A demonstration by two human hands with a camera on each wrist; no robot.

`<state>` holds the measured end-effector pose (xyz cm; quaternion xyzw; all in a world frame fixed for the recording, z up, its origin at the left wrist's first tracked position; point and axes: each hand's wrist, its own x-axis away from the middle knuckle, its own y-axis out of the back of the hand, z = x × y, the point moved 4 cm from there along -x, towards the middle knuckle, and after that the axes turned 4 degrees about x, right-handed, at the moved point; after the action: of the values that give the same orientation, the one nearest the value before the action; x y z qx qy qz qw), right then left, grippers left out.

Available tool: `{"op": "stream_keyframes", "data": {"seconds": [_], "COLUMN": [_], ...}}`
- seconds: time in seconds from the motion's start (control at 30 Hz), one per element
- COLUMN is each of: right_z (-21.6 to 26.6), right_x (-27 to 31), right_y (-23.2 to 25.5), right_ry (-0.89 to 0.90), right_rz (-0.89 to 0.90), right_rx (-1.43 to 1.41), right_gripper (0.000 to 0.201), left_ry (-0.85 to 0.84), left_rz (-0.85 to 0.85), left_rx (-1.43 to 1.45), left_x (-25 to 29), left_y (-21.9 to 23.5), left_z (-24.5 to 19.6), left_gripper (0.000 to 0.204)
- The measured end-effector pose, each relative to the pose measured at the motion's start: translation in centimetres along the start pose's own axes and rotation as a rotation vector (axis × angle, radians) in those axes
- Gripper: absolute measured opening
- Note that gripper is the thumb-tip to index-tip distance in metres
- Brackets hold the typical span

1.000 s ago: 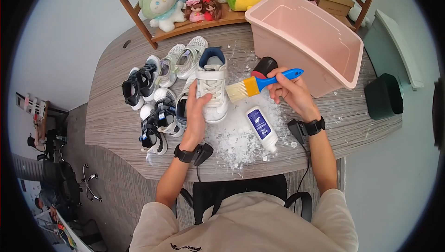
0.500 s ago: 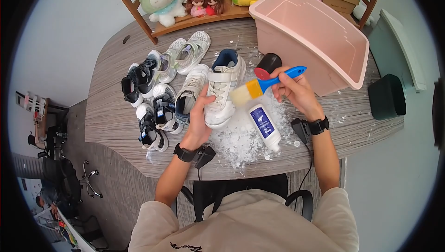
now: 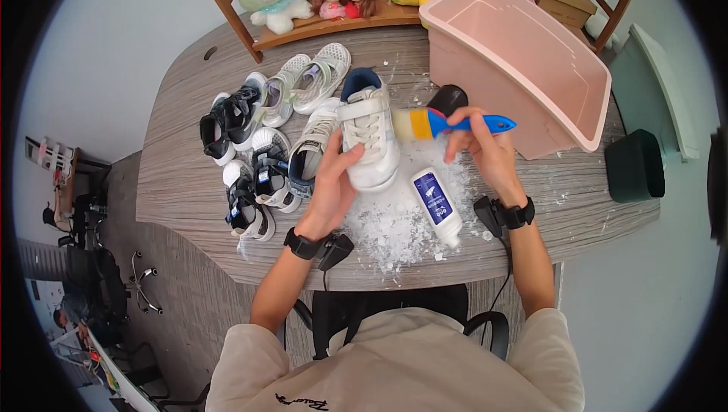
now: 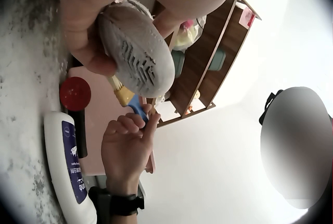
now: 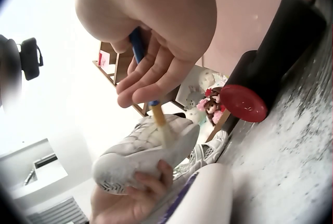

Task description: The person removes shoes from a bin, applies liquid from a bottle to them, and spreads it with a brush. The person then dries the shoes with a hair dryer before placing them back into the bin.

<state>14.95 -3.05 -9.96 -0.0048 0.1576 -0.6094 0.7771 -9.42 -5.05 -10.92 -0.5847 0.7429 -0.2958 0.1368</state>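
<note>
A white sneaker (image 3: 368, 135) with a navy lining is gripped in my left hand (image 3: 331, 177), toe toward me and thumb over its side. In the left wrist view, the sneaker's toe and grooved sole (image 4: 138, 60) show between the fingers. My right hand (image 3: 485, 150) holds a paintbrush (image 3: 447, 123) by its blue handle. The pale bristles (image 5: 167, 136) meet the sneaker's side just above the sole in the right wrist view. Below the brush lies a white bottle (image 3: 437, 206) with a purple label, amid white powder (image 3: 387, 234) on the table.
Several sneakers and sandals (image 3: 269, 154) stand in rows at the left. A black cylinder (image 5: 260, 62) with a red end lies by the pink bin (image 3: 523, 71). Behind is a wooden shelf (image 3: 356, 19) with plush toys; a dark green bin (image 3: 635, 166) is at the right.
The sneaker first dips toward the table and tilts, then comes back more upright. The brush has swung to nearly level, its bristles now at the sneaker's right side. The head view has shifted slightly.
</note>
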Motion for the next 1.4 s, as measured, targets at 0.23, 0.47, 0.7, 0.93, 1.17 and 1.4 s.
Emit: {"op": "stream_keyframes", "data": {"seconds": [0.23, 0.47, 0.7, 0.93, 1.17, 1.4], "right_z": [0.8, 1.6, 1.8, 1.9, 1.4, 1.2], "right_x": [0.0, 0.7, 0.4, -0.1, -0.2, -0.1], "right_y": [1.1, -1.0, 0.4, 0.7, 0.9, 1.7], "right_ry": [-0.020, -0.090, -0.084, 0.093, 0.067, 0.070], "right_rz": [-0.006, 0.178, -0.131, -0.305, -0.205, -0.169], "right_rx": [-0.170, -0.258, 0.094, 0.177, 0.048, -0.008], "right_gripper": [0.046, 0.041, 0.027, 0.025, 0.035, 0.043], "left_ry": [-0.031, -0.030, -0.092, -0.074, -0.019, -0.087], "left_rz": [0.076, -0.003, -0.023, 0.022, -0.022, 0.021], "left_rx": [-0.001, -0.136, -0.150, -0.032, -0.094, -0.112], "left_x": [-0.3, -0.1, -0.1, 0.3, 0.4, 0.2], "left_y": [0.0, 0.4, 0.3, 0.2, 1.2, 0.8], "left_z": [-0.4, 0.3, 0.7, -0.2, 0.4, -0.1], "left_gripper": [0.066, 0.062, 0.064, 0.068, 0.071, 0.071]}}
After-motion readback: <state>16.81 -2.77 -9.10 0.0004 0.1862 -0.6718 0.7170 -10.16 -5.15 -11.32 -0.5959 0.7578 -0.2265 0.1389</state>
